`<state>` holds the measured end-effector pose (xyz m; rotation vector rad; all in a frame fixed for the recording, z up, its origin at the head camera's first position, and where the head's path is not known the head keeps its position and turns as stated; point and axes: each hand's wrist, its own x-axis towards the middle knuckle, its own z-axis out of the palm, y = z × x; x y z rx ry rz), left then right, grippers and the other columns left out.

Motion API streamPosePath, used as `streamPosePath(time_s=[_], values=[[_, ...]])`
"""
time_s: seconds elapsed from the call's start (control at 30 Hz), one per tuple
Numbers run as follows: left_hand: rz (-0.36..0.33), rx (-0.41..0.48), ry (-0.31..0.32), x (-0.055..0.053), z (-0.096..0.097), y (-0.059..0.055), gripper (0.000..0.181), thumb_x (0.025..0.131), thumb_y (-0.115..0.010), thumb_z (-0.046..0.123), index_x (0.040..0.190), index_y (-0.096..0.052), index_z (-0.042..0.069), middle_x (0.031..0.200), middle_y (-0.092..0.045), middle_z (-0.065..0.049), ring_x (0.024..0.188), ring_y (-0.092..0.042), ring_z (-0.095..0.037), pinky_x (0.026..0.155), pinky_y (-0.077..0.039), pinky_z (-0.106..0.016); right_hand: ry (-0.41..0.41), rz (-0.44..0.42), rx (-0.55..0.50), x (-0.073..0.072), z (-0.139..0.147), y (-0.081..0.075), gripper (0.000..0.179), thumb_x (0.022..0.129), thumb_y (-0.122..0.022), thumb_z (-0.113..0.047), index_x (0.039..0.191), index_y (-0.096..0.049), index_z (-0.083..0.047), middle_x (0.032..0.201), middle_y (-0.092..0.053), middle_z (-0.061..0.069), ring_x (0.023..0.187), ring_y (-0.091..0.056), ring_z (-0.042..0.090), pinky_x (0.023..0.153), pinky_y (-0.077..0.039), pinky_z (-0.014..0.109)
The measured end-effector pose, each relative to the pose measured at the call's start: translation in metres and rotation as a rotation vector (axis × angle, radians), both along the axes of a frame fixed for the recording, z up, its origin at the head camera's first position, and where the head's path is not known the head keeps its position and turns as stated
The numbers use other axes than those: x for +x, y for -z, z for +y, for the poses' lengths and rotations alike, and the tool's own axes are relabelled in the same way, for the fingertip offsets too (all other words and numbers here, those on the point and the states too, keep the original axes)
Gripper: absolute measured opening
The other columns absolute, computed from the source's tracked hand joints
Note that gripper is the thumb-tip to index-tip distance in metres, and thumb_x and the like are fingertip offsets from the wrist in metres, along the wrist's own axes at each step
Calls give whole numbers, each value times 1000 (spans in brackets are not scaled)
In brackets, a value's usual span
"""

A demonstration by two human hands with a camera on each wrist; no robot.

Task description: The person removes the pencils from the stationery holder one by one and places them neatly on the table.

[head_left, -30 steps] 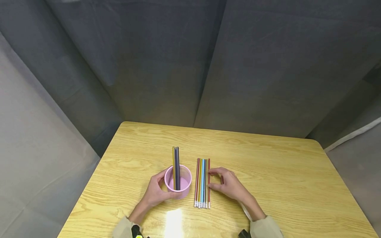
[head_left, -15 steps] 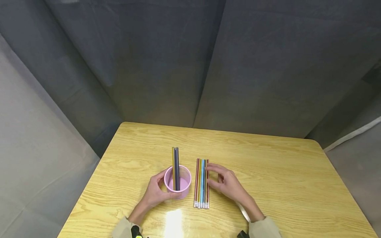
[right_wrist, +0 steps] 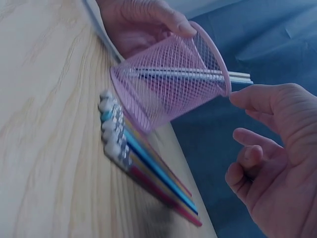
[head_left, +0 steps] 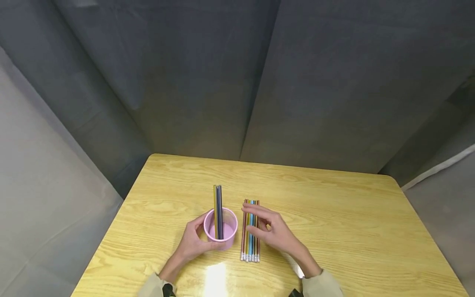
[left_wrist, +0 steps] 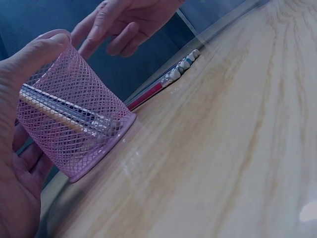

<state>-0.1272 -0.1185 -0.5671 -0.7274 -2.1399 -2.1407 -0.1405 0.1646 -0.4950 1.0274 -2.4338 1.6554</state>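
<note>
So the left hand has its fingers wrapped around the side of a pink mesh cup, thumb up near the rim, cup standing upright on the wooden desk. There are a few pencils in it, one yellow and the rest dark, sticking up well past the rim. Just beside the cup, on the right-hand side, is a neat row of pencils, red, yellow, light blue and darker ones, eraser ends facing the person. The right hand is hovering above that row, fingers loosely spread and holding nothing, clear of the pencils from what I can see. Both wrists come out of beige sleeves, and there's dark grey fabric hanging behind the desk.
</note>
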Motion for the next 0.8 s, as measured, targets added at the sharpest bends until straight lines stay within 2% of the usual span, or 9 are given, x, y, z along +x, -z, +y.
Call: streamPosePath(time_s=[0.03,0.1,0.27,0.43,0.63,0.8], values=[[8,-4,0,0,0,0,93,66,-94,-4,149,-53,0,145,-61,-20,132,-59,-37,116,-47,-32,-14,8,-3,1,-3,-5,47,89,-77,6,134,-64,7,142,-59,31,53,-37,6,43,-40,22],[10,-10,-5,-1,0,0,93,66,-95,-3,149,-53,1,144,-62,-19,131,-60,-38,116,-47,-33,-28,18,-9,-1,-7,-6,47,90,-76,4,136,-65,3,143,-60,28,55,-38,4,43,-41,22],[-8,-9,0,0,-1,-1,93,66,-95,-2,149,-53,1,145,-62,-20,132,-60,-36,115,-48,-34,-60,44,-11,-12,-15,14,48,93,-77,-6,140,-66,-7,147,-60,18,53,-39,2,43,-43,20],[-6,-2,9,0,-1,0,90,69,-94,-1,150,-53,2,145,-62,-20,131,-61,-34,114,-49,-35,-95,75,-13,-15,-27,10,48,92,-77,-4,139,-64,-2,146,-59,23,53,-43,7,43,-45,23],[6,0,13,0,0,3,89,70,-93,0,150,-52,1,144,-62,-21,130,-62,-31,113,-50,-36,-128,50,-9,-21,-37,9,48,95,-75,-5,141,-64,-5,147,-61,17,57,-45,8,48,-46,26],[-17,11,29,1,1,1,90,70,-93,0,151,-52,3,145,-61,-20,131,-61,-33,113,-51,-38,-119,24,27,-25,-44,12,46,98,-73,-13,143,-64,-14,151,-58,13,63,-47,6,53,-49,27]])
